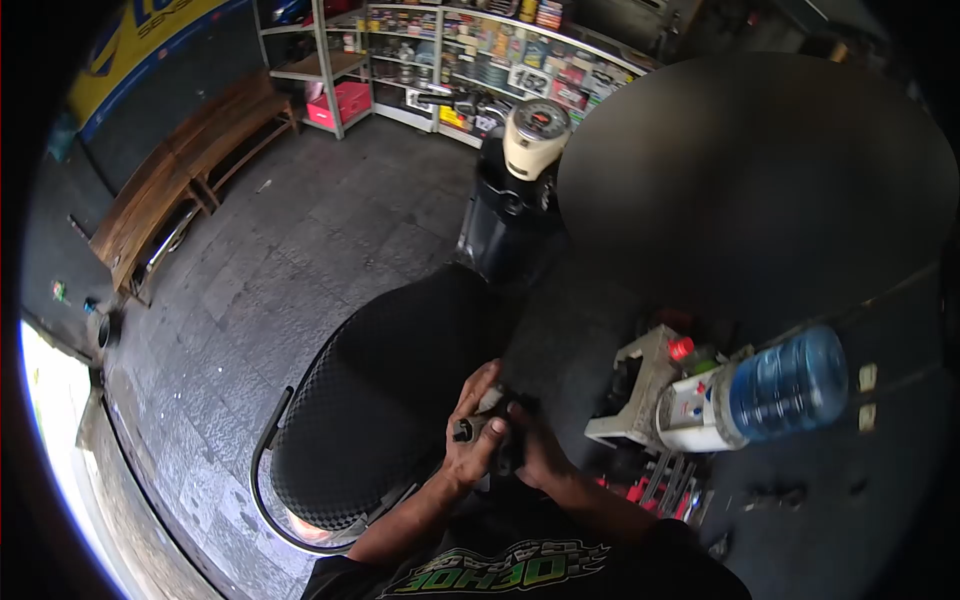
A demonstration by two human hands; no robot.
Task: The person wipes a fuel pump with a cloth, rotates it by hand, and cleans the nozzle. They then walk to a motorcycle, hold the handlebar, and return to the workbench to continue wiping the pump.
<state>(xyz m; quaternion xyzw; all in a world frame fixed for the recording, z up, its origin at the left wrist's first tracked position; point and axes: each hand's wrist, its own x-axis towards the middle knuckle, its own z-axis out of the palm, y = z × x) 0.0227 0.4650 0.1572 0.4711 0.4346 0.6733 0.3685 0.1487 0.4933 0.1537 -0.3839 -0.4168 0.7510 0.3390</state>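
Observation:
Close in front of my body, my left hand [470, 430] is wrapped round a dark, grimy mechanical part [503, 428] with a short tube-like end; its exact kind cannot be made out. My right hand [543, 455] grips the same part from the other side, with its thumb on top. A small whitish patch [490, 400] shows between the left fingers, too blurred to name. Just left of my hands is the black textured seat [375, 400] of a scooter. Its cream handlebar cover and gauge [537, 135] stand farther ahead.
A water dispenser with a blue bottle [790, 385] and a worn stool-like stand [635, 385] are at the right, above a red tool tray [665, 490]. A wooden bench [190, 170] lines the left wall. Stocked glass shelves [500, 55] stand behind. A large blur covers the upper right.

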